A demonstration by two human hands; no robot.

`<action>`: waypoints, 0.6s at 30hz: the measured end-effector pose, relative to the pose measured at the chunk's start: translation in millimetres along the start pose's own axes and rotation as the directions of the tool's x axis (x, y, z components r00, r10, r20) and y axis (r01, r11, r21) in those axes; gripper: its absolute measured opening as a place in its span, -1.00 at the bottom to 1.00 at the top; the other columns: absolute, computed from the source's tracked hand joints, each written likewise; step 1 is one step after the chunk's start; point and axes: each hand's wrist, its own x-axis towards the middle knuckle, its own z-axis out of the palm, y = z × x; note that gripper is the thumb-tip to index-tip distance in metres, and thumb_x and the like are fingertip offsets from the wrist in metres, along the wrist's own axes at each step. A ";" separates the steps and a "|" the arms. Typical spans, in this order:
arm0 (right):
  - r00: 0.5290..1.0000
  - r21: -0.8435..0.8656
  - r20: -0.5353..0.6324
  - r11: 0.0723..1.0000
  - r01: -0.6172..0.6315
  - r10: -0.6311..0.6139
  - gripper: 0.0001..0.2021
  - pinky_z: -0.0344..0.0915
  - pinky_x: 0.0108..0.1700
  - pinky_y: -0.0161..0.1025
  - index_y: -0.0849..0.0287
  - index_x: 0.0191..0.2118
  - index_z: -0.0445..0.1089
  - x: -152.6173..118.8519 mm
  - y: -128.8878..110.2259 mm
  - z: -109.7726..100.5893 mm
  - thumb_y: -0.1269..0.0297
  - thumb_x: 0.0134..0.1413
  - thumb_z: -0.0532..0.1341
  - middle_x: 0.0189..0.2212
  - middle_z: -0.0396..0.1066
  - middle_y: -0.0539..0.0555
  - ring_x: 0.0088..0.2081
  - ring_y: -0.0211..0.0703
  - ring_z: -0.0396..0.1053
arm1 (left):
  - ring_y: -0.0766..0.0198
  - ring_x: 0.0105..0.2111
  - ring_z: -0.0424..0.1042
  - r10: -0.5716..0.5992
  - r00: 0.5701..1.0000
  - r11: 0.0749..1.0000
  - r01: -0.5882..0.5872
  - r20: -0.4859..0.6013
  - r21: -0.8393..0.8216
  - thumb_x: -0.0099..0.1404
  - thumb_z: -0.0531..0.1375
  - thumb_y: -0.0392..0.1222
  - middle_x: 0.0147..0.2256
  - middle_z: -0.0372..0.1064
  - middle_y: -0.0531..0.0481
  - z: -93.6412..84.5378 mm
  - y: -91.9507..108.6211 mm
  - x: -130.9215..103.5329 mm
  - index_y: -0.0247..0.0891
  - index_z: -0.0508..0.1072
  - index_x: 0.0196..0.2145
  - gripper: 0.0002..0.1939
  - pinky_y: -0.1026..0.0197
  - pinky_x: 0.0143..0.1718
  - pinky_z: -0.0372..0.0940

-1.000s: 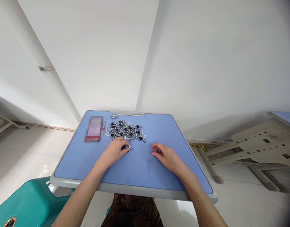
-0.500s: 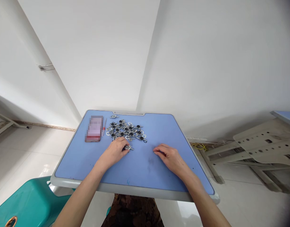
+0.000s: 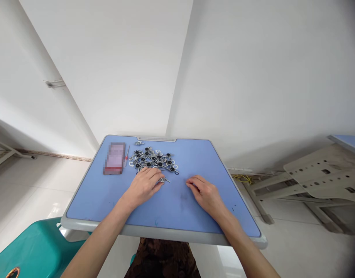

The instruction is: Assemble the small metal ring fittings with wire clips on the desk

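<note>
My left hand (image 3: 144,184) is closed at the near edge of a heap of small parts, its thumb and fingers pinching a small silvery metal part (image 3: 164,180) with a thin pin pointing right. My right hand (image 3: 204,192) rests on the blue table to the right of it, thumb and fingertips pressed together; whatever they may hold is too small to make out. The heap (image 3: 153,158) is made of metal pieces with flat plates, pins and round black discs. A lone similar piece (image 3: 139,143) lies behind it.
Left of the heap lie a slim screwdriver (image 3: 127,155) and a blurred phone-like rectangle (image 3: 115,157). The blue tabletop (image 3: 177,212) has a raised grey rim. A green stool (image 3: 41,247) stands at the lower left, another desk (image 3: 319,173) at the right, and a white wall behind.
My left hand has shifted slightly right with the metal part, which now sits further toward my right hand. My right hand keeps its pinch, almost unmoved. The view has shifted slightly.
</note>
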 end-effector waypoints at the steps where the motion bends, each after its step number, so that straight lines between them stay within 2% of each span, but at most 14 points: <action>1: 1.000 0.062 -0.028 0.998 -0.009 0.011 -0.81 0.30 -0.37 -0.26 0.15 -0.33 0.39 0.2 -6.2 1.1 0.31 0.19 0.05 -0.33 0.42 0.10 -0.42 -0.19 0.37 | 0.21 -0.19 0.41 0.004 1.000 1.000 -0.004 -0.013 0.000 0.34 0.06 -0.26 -0.18 0.40 -0.08 0.8 0.3 -0.4 -0.27 0.34 -0.15 -0.85 0.11 -0.17 0.31; 5: 0.992 0.293 -0.107 0.955 -0.038 0.072 -0.87 0.26 -0.43 -0.30 0.14 -0.37 0.40 2.5 -38.3 10.2 0.29 0.14 0.13 -0.40 0.41 0.05 -0.46 -0.25 0.32 | 0.21 -0.18 0.41 0.032 0.997 0.999 -0.031 -0.075 0.010 0.33 0.06 -0.29 -0.19 0.40 -0.09 3.3 1.7 -1.8 -0.28 0.34 -0.14 -0.84 0.13 -0.16 0.34; 9: 0.986 0.413 -0.148 0.911 -0.014 0.082 -0.89 0.22 -0.47 -0.32 0.15 -0.36 0.42 6.9 -63.2 22.7 0.32 0.13 0.15 -0.39 0.40 0.05 -0.46 -0.27 0.29 | 0.21 -0.20 0.41 0.053 0.993 0.998 -0.051 -0.104 0.030 0.32 0.05 -0.30 -0.20 0.40 -0.10 2.8 3.9 -1.5 -0.29 0.34 -0.14 -0.84 0.14 -0.18 0.35; 12: 0.979 0.438 -0.186 0.899 0.002 0.088 -0.90 0.19 -0.47 -0.32 0.16 -0.37 0.42 11.2 -70.5 27.1 0.34 0.11 0.17 -0.40 0.38 0.04 -0.48 -0.29 0.26 | 0.22 -0.22 0.41 0.052 0.993 0.998 -0.048 -0.103 0.038 0.31 0.04 -0.34 -0.22 0.40 -0.10 2.3 5.8 -0.5 -0.29 0.34 -0.15 -0.83 0.14 -0.19 0.36; 18: 0.975 0.444 -0.194 0.896 -0.009 0.106 -0.91 0.15 -0.50 -0.32 0.16 -0.38 0.43 15.9 -70.0 28.3 0.35 0.09 0.19 -0.40 0.37 0.03 -0.52 -0.32 0.21 | 0.21 -0.24 0.41 0.066 0.991 0.996 -0.058 -0.114 0.072 0.32 0.03 -0.32 -0.23 0.40 -0.10 2.4 7.9 0.9 -0.30 0.35 -0.17 -0.84 0.13 -0.20 0.37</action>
